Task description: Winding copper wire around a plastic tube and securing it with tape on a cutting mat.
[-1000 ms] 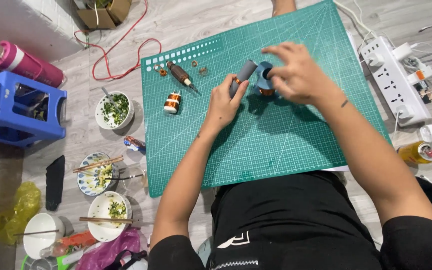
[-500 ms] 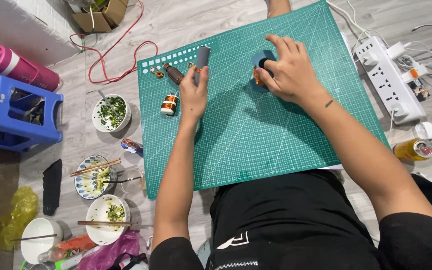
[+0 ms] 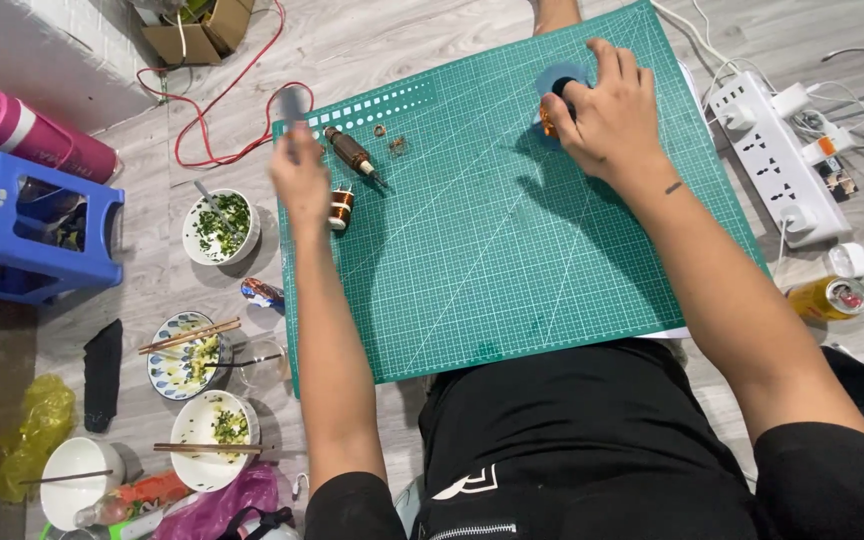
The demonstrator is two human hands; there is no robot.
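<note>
At mat's left corner, left hand [image 3: 299,178] fingers pinching grey cylinder [image 3: 292,105], long axis pointing away.

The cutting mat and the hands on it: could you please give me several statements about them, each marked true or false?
1. The left hand holds a grey cylinder at the mat's left edge. True.
2. The right hand rests flat and empty. False: it grips a blue part with copper showing.
3. A copper coil lies on the mat beside the left hand. True.
4. The power strip sits left of the mat. False: it lies to the right.
5. The bowls with chopsticks stand on the mat. False: they are on the floor to its left.
</note>
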